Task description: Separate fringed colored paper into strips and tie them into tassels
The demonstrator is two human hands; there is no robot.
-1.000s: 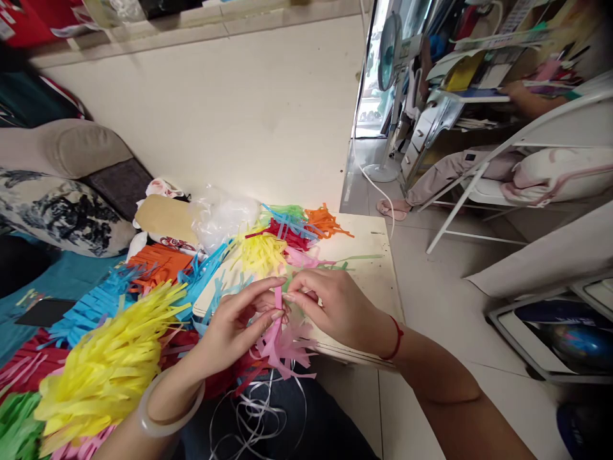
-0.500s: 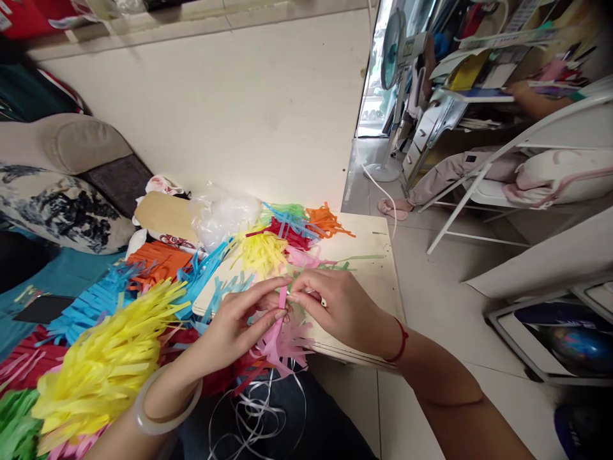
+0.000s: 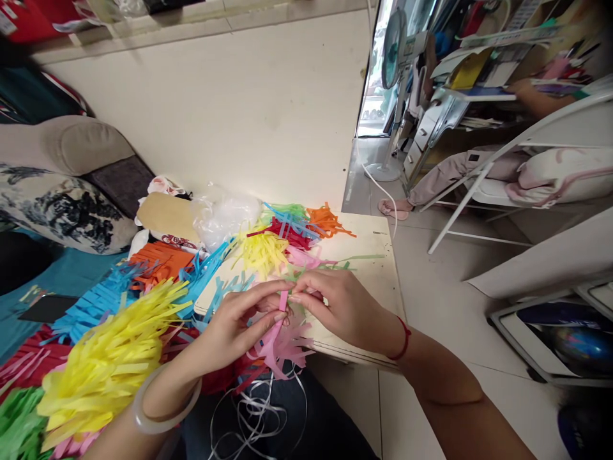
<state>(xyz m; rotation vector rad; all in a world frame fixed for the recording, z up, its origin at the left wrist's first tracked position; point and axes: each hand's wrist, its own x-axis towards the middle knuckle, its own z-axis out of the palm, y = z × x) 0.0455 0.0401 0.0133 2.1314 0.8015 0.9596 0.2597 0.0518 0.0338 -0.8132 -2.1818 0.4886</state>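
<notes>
Between my hands is a pink paper tassel [image 3: 282,348], its fringe hanging below my fingers and a narrow pink strip standing up. My left hand [image 3: 242,322] pinches the base of that strip between thumb and fingers. Close against it, my right hand [image 3: 338,303] has thumb and index finger pressed together by the strip's upper end; what sits in that pinch is too small to make out. White ribbon [image 3: 253,409] lies in loose loops on my lap under the tassel. Yellow, red, blue, green and orange tassels [image 3: 263,252] lie on the wooden board beyond my hands.
Fringed paper bundles, such as a large yellow one [image 3: 105,364], are heaped on my left beside a dark phone [image 3: 46,308]. A clear plastic bag [image 3: 223,214] lies behind the board. At right are a white folding chair [image 3: 483,179], a fan [image 3: 393,51] and a seated person.
My hands stay almost in the same place around the pink strip. The right fingertips have shifted very slightly, and the whole view has moved a little.
</notes>
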